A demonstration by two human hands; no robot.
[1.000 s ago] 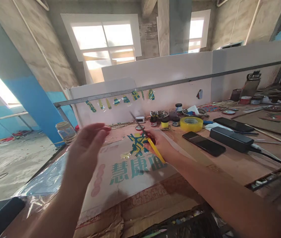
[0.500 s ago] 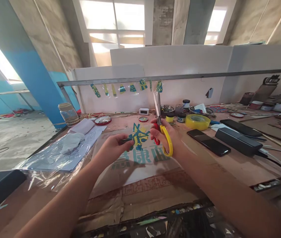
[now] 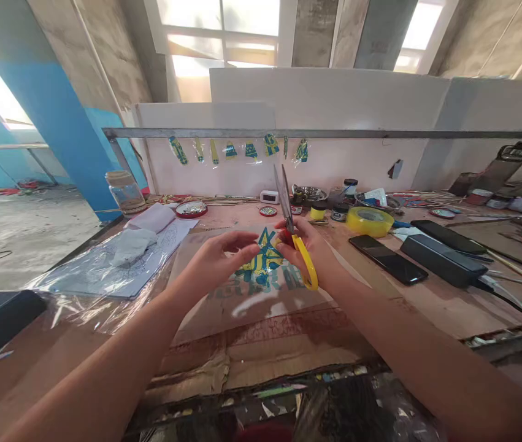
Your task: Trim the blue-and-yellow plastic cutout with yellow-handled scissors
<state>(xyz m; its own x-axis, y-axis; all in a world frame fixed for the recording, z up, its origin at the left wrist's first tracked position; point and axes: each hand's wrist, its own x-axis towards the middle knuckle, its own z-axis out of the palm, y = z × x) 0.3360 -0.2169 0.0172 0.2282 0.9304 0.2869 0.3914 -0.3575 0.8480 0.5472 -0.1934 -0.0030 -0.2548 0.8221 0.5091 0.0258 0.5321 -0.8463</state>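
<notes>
Two hands: right hand (image 3: pixel 309 248) grips yellow scissors (image 3: pixel 294 236), left hand (image 3: pixel 217 261) pinches cutout (image 3: pixel 261 261)

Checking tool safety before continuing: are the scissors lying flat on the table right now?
No, the right hand holds the scissors above the table, blades pointing up.

A tape roll (image 3: pixel 368 221) sits behind two phones (image 3: pixel 388 259) on the table (image 3: pixel 426 307), with a jar (image 3: pixel 125 191) far left.
</notes>
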